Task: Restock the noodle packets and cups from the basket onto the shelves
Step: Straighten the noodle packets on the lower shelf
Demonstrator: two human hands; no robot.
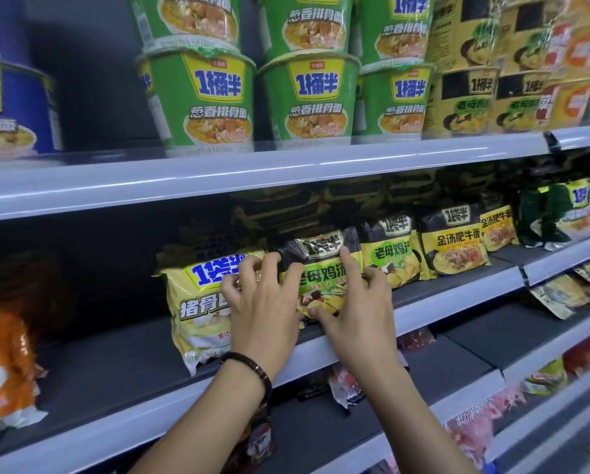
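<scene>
Noodle packet (320, 268), black top, yellow-green face: stands upright at the front edge of the middle shelf (457, 302), touching a yellow packet (197, 313) on its left and a matching packet (389, 258) on its right.
Left hand (262, 313): fingers curled at the packet's upper left corner, thumb laid on its face; beaded bracelet (252, 366) at the wrist.
Right hand (358, 309): forefinger stretched up the packet's right side, thumb along its lower edge, holding it.
Green cups (211, 100): stacked two high along the front edge of the upper shelf (218, 179).
</scene>
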